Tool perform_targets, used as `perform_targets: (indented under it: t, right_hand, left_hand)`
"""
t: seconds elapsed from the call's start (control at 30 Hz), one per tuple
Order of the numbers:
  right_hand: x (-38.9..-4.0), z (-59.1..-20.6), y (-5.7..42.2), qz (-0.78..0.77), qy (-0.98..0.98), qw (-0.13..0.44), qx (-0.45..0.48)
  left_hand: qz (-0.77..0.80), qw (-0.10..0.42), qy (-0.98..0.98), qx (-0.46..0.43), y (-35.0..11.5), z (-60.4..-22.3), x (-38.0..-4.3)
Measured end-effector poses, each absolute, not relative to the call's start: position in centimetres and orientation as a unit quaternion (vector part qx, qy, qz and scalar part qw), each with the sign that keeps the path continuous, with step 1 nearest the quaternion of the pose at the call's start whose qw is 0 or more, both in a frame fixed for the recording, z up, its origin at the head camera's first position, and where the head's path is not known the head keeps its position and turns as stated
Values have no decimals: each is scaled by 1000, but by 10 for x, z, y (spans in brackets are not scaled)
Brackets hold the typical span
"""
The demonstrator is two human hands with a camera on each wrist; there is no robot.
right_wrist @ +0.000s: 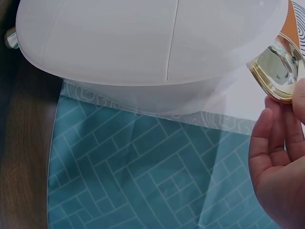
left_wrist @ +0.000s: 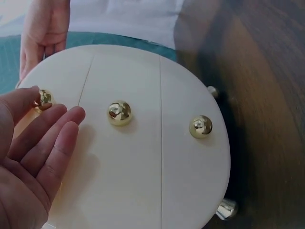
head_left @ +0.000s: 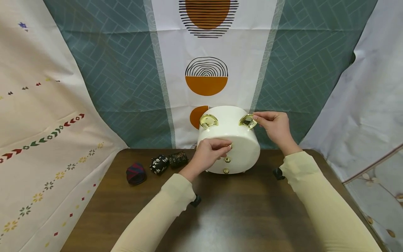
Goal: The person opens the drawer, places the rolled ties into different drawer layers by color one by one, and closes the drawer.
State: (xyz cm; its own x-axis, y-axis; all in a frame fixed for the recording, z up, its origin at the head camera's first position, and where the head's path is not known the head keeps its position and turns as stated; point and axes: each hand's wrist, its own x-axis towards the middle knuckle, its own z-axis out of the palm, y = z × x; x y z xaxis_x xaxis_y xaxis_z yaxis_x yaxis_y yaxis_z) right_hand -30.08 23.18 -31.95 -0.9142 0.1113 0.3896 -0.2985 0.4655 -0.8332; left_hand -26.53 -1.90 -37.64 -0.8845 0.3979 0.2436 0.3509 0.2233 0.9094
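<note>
the white box [head_left: 244, 154] stands on the worktop [head_left: 239, 224] at the middle of its far edge, between the two hands. the left hand [head_left: 210, 153] pinches the top gold knob [left_wrist: 46, 97] on its front, the lower two knobs [left_wrist: 119, 113] lying beneath that grip. the right hand [head_left: 276, 126] grasps the rounded gold ear [head_left: 247, 121] on its upper right. three cloth bundles [head_left: 136, 174] sit toward the far left corner; bare wood runs from the box to the near edge.

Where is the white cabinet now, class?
In the head view, the white cabinet stands at the far side of the table, just right of centre, between the patterned bundles and the right hand.
</note>
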Motion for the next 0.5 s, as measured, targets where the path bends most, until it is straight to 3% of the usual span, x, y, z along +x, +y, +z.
perform_targets:
  t: [0.17, 0.5]
  right_hand:
    - [-302, -317, 234, 516, -834, 188, 56]
    - [-298, -311, 235, 502, -847, 166, 54]
  left_hand:
    - [593, 48, 771, 226, -20, -360, -256]
    - [594, 44, 773, 219, -19, -352, -247]
